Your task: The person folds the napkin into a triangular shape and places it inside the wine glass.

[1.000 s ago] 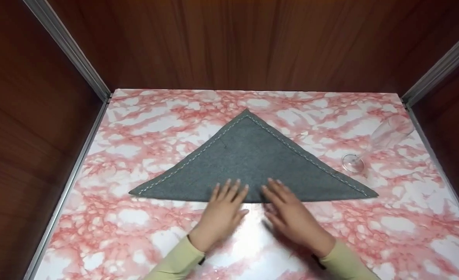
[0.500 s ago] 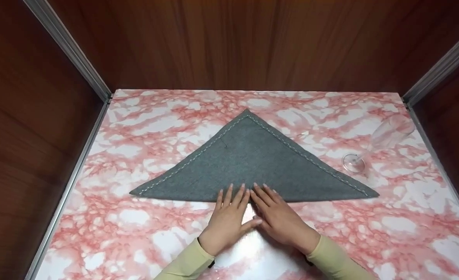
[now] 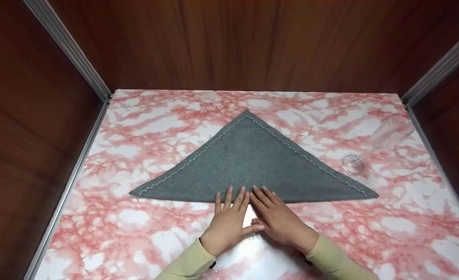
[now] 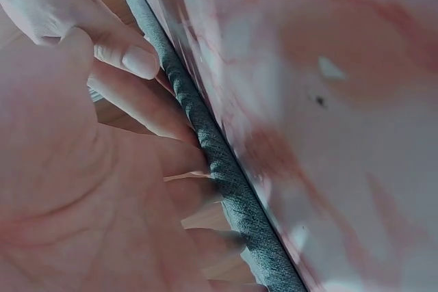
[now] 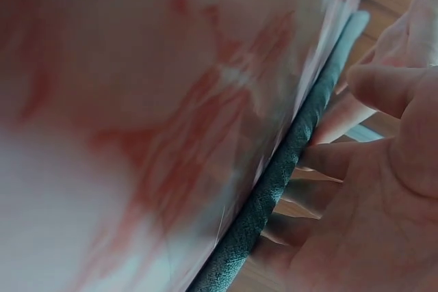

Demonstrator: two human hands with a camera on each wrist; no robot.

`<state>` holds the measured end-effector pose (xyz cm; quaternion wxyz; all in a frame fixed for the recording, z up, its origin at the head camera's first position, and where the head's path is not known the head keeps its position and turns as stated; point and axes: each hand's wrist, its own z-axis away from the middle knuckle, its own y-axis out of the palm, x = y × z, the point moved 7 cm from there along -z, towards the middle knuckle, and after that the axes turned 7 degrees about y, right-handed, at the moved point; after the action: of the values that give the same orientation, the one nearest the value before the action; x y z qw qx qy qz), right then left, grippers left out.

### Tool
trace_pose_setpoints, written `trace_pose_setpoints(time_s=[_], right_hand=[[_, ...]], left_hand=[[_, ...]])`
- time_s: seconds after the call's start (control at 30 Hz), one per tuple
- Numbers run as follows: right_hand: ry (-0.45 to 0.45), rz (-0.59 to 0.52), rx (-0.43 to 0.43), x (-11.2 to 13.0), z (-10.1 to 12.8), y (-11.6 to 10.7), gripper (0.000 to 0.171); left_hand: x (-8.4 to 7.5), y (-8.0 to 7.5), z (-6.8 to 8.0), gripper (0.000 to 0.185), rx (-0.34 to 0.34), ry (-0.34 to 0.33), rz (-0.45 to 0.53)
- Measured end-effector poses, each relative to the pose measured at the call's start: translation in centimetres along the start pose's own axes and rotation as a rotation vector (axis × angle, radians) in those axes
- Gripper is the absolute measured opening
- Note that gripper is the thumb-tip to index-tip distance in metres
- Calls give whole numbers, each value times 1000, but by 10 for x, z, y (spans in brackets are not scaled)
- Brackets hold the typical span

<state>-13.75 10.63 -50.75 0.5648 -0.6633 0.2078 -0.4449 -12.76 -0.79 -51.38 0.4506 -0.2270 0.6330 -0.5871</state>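
Observation:
A grey cloth (image 3: 252, 163) folded into a triangle with white stitching lies flat on the pink marbled table (image 3: 136, 124), its long folded edge nearest me. My left hand (image 3: 229, 217) and right hand (image 3: 278, 216) lie side by side with straight fingers, their tips pressing on the middle of that near edge. In the wrist views the thick folded edge (image 4: 226, 176) (image 5: 287, 169) runs under the fingers (image 4: 147, 104) (image 5: 328, 158) of each hand. Neither hand grips anything.
A clear stemmed glass (image 3: 377, 142) lies on its side at the right, just beyond the cloth's right corner. Dark wooden walls with metal rails (image 3: 70, 50) close in the table at the left, back and right.
My hands, slightly apart a second ago, have slid together at the middle of the cloth's near edge. The cloth and the glass have not moved.

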Motion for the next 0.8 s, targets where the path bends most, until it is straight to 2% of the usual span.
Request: trace_pose_setpoints(time_s=[0.5, 0.8], right_hand=[[0, -1, 47, 0, 0, 4, 66], [11, -14, 55, -2, 1, 3, 65]], left_hand=[[1, 2, 1, 98, 22, -10, 27], [2, 2, 1, 99, 39, -30, -10]])
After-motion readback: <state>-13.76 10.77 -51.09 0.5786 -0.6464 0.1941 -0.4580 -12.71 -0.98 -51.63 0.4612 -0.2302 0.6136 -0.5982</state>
